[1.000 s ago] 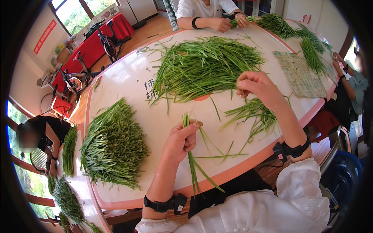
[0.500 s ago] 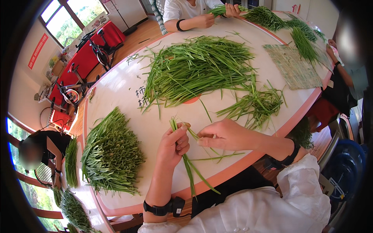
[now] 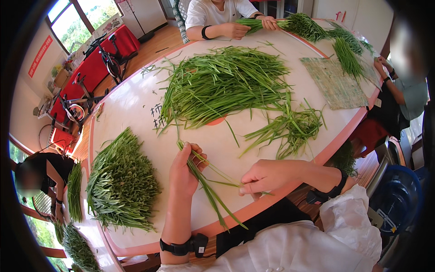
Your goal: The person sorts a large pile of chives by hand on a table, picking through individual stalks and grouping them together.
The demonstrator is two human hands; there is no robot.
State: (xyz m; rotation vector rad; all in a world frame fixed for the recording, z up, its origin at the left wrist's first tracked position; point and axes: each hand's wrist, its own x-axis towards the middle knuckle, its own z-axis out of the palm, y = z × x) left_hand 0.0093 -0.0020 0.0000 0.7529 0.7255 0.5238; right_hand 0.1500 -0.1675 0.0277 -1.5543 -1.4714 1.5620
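My left hand [image 3: 184, 170] is closed around a few long garlic chives [image 3: 206, 185], whose ends trail down toward the table's near edge. Pinched in the fingertips of my right hand [image 3: 265, 177] is the end of a thin, pale chive leaf [image 3: 222, 177] that stretches across from the left hand's bunch. Beyond my hands lies a large heap of garlic chives [image 3: 226, 84]. A smaller tangled pile of leaves [image 3: 294, 129] is past my right hand, and a dense stack of chives [image 3: 124, 183] with ends toward me sits left of my left forearm.
The white table [image 3: 131, 115] has a pink rim. A person [image 3: 222, 20] across it holds chives. Another person [image 3: 403, 90] is at the right beside a woven mat [image 3: 333, 81], a third [image 3: 45, 177] at the left. A blue tub [image 3: 396, 199] stands at lower right.
My right hand has moved down and to the right, away from my left hand, drawing a thin leaf out taut. The left hand keeps its hold on the bunch. The whole view has shifted slightly.
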